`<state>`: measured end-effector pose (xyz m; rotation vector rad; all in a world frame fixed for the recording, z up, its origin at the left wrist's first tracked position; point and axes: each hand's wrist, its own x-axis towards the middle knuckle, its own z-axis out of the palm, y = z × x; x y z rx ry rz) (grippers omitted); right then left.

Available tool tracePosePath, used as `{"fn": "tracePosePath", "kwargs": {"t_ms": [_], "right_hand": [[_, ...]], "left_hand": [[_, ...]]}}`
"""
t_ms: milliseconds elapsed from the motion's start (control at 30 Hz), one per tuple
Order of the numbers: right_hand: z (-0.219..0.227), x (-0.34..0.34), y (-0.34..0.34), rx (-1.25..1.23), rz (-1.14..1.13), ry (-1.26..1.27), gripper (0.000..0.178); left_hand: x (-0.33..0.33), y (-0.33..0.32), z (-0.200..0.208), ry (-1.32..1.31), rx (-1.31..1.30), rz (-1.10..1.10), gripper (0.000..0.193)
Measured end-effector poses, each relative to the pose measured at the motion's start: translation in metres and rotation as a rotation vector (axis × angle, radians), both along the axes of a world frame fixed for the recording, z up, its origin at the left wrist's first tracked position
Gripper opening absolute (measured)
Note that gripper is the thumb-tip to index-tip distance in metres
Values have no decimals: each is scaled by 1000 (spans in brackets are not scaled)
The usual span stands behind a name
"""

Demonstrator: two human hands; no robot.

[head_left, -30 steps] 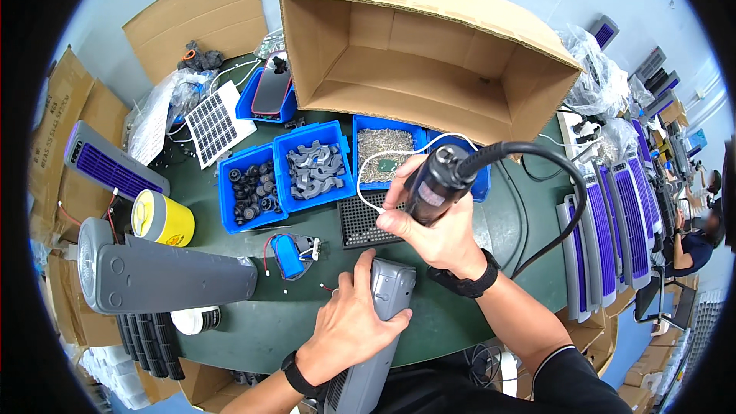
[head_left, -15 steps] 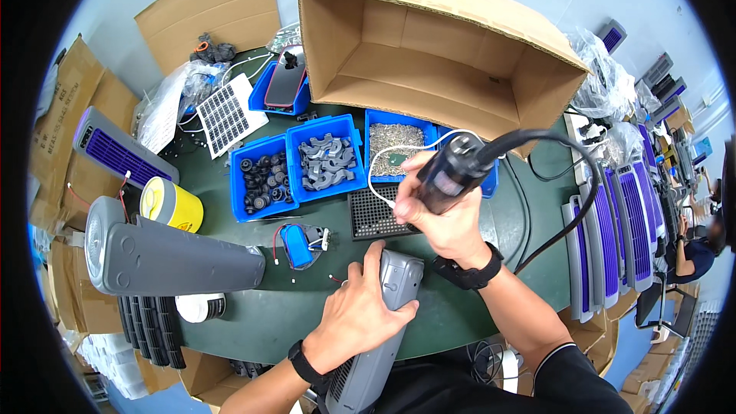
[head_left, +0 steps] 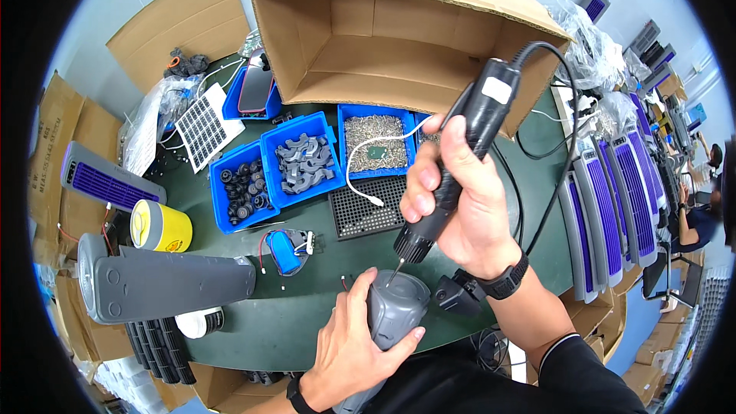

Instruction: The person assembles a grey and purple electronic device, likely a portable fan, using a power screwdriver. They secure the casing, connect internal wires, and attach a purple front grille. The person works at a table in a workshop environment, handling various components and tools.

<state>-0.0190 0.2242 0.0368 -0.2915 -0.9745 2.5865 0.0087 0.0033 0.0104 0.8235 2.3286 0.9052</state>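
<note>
My right hand (head_left: 471,203) is wrapped round a black electric screwdriver (head_left: 460,153), tilted with its bit down. The bit's tip is at the end face of a long grey plastic housing (head_left: 397,310); whether it sits in a screw cannot be made out. My left hand (head_left: 349,349) grips that housing from the left, fingers and thumb round its sides near the upper end. The housing's lower part runs down toward my body, partly hidden by my left hand and arm. From the screwdriver's top a black cord (head_left: 571,80) loops down to the right.
Blue bins hold black wheels (head_left: 244,193), grey clips (head_left: 305,162) and small screws (head_left: 376,134). A black perforated tray (head_left: 368,211) and a blue battery pack (head_left: 285,253) lie nearer. Another grey housing (head_left: 165,280) is left, purple-grilled units (head_left: 602,222) right, an open carton (head_left: 406,38) behind.
The screwdriver has swung upright, its bit now down at the housing. My left hand has tipped the housing so its end face shows. The head view has shifted somewhat.
</note>
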Motion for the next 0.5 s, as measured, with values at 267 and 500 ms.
{"fn": "tracePosePath", "kwargs": {"t_ms": [267,500], "right_hand": [[-2,-3,-10,52,100,-72,34],[-3,-4,-13,35,140,-78,34]], "left_hand": [[6,-7,-8,99,110,5,104],[9,-5,-7,98,115,-1,103]]}}
